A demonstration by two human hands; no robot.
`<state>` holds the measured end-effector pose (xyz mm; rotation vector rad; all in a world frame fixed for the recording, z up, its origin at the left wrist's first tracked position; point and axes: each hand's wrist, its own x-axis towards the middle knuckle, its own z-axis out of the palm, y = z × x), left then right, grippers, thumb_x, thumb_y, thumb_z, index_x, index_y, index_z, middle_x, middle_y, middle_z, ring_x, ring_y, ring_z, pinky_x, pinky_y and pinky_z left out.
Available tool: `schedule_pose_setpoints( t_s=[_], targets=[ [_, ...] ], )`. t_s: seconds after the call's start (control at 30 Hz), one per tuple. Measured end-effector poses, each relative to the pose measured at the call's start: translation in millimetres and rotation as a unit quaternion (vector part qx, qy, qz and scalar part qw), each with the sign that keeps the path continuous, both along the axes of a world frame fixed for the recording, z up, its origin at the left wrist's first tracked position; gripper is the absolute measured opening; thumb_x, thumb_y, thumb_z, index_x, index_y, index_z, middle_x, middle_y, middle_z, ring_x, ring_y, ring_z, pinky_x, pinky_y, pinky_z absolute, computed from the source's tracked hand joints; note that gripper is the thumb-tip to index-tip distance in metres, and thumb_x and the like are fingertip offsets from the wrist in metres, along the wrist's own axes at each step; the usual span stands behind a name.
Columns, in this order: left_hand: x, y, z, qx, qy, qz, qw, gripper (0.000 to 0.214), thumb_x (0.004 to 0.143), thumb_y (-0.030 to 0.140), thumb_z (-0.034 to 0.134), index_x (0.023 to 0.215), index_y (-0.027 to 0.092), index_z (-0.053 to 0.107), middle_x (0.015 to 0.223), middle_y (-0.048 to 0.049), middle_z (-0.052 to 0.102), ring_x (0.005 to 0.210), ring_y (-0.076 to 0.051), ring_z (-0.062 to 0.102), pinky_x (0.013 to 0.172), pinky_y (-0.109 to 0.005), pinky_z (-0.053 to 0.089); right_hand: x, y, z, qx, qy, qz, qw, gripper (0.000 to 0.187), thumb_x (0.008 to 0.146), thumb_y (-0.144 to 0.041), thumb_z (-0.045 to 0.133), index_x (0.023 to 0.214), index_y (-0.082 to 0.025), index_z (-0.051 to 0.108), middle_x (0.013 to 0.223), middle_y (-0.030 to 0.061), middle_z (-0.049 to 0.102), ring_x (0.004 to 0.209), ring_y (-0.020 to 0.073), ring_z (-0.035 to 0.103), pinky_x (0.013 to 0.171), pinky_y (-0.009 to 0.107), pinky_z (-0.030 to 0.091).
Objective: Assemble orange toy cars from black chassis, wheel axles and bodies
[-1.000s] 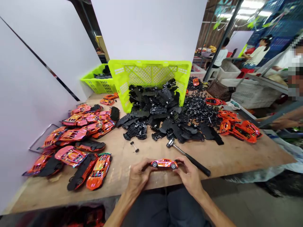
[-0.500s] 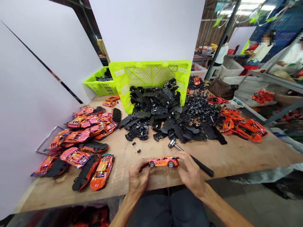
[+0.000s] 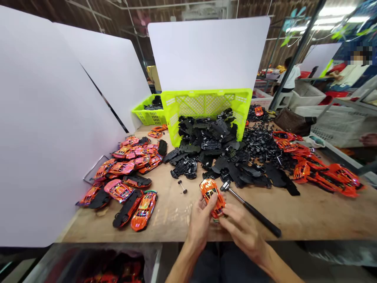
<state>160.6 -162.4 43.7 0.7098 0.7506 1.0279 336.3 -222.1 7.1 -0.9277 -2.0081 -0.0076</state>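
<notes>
Both my hands hold one orange toy car (image 3: 212,192) just above the near edge of the wooden table (image 3: 309,214). The car points away from me, roof up. My left hand (image 3: 200,222) grips its left side with the thumb on the roof. Fingers of my right hand (image 3: 240,228) pinch its rear right end. A small hammer (image 3: 250,208) with a black handle lies right beside my right hand. A loose black axle with wheels (image 3: 182,186) lies ahead of my left hand.
A tipped lime-green basket (image 3: 206,104) spills black chassis parts (image 3: 212,149) mid-table. Orange car bodies (image 3: 129,177) lie at left, more orange shells (image 3: 321,171) at right, black wheels (image 3: 259,141) behind. White panels (image 3: 44,129) wall the left and back. Other people sit far right.
The car was held sideways between both hands; now it is turned lengthwise, pointing away. My view has shifted left and pulled back, so everything sits further right.
</notes>
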Motion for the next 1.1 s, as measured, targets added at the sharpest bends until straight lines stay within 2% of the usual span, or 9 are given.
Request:
schedule_pose_setpoints(
  t_s=[0.2,0.4,0.5,0.63,0.7,0.83,0.9,0.97,1.1],
  targets=[
    [-24.6,12.2,-6.4,0.202,0.209,-0.044,0.956,0.038,0.087,0.038,0.079,0.12,0.02,0.074,0.122,-0.0101,0.078,0.115,-0.029,0.071,0.103,-0.039,0.054,2.7,23.2,40.5,-0.172,0.215,-0.094,0.957,0.053,0.092,-0.034,0.078,0.142,-0.03,0.061,0.132,0.0087,0.07,0.121,0.0271,0.069,0.103,0.04,0.059],
    [-35.3,4.3,-4.5,0.32,0.295,-0.044,0.899,0.032,0.093,0.028,0.069,0.125,0.023,0.071,0.121,-0.0078,0.075,0.114,-0.027,0.068,0.1,-0.035,0.052,-17.9,44.2,74.9,-0.203,0.187,-0.013,0.961,0.017,0.099,-0.023,0.064,0.107,-0.029,0.078,0.096,0.0035,0.077,0.093,0.0227,0.071,0.084,0.036,0.059],
    [-34.7,-15.8,-10.7,0.291,0.305,-0.001,0.907,0.03,0.095,0.031,0.067,0.124,0.023,0.069,0.116,-0.0079,0.075,0.108,-0.026,0.069,0.096,-0.034,0.054,-26.9,42.0,59.8,-0.222,0.214,-0.049,0.95,0.017,0.1,-0.026,0.062,0.104,-0.029,0.078,0.095,0.0058,0.077,0.09,0.0245,0.072,0.082,0.037,0.061],
    [-49.7,-22.8,-14.9,0.222,0.325,0.05,0.918,0.039,0.098,0.037,0.064,0.135,0.024,0.059,0.124,-0.0094,0.073,0.109,-0.025,0.07,0.097,-0.034,0.054,-35.8,57.2,19.0,-0.36,0.281,-0.016,0.889,0.024,0.096,-0.043,0.069,0.112,-0.027,0.077,0.109,0.0104,0.078,0.096,0.0266,0.075,0.086,0.04,0.065],
    [-77.1,-5.6,-4.3,0.215,0.356,0.117,0.902,0.039,0.1,0.039,0.062,0.135,0.023,0.059,0.129,-0.0099,0.071,0.116,-0.025,0.068,0.103,-0.034,0.052,-51.2,70.5,2.4,-0.413,0.303,0.025,0.858,0.039,0.094,-0.05,0.07,0.125,-0.026,0.071,0.123,0.0128,0.073,0.102,0.0265,0.075,0.086,0.04,0.066],
    [-169.3,55.7,32.0,0.231,0.45,0.295,0.811,0.045,0.095,0.046,0.065,0.13,0.018,0.064,0.125,-0.0111,0.073,0.116,-0.026,0.068,0.105,-0.037,0.05,-118.8,100.5,-9.1,-0.469,0.302,0.096,0.824,0.063,0.091,-0.06,0.068,0.143,-0.026,0.055,0.128,0.0137,0.066,0.096,0.023,0.075,0.08,0.039,0.066],
    [-215.7,81.3,41.2,0.219,0.495,0.322,0.777,0.052,0.095,0.047,0.066,0.136,0.017,0.062,0.121,-0.0116,0.073,0.112,-0.027,0.069,0.104,-0.04,0.051,-165.1,121.0,-7.2,-0.464,0.268,0.113,0.837,0.072,0.09,-0.064,0.067,0.148,-0.025,0.049,0.131,0.0148,0.064,0.103,0.0247,0.073,0.088,0.043,0.063],
    [-249.9,91.7,37.9,0.192,0.559,0.335,0.733,0.06,0.089,0.044,0.073,0.141,0.017,0.061,0.122,-0.0133,0.071,0.115,-0.03,0.067,0.109,-0.047,0.048,-210.0,143.6,-3.9,-0.412,0.203,0.104,0.882,0.088,0.082,-0.064,0.075,0.154,-0.024,0.043,0.144,0.018,0.057,0.128,0.0325,0.062,0.106,0.053,0.053],
    [-272.6,75.2,3.5,0.161,0.615,0.358,0.684,0.069,0.078,0.039,0.084,0.142,0.023,0.064,0.142,-0.0177,0.061,0.138,-0.039,0.053,0.12,-0.058,0.034,-268.2,180.5,-1.4,-0.342,0.053,0.112,0.932,0.111,0.066,-0.063,0.089,0.159,-0.03,0.039,0.156,0.0183,0.047,0.146,0.043,0.044,0.116,0.066,0.036]
  ],
)
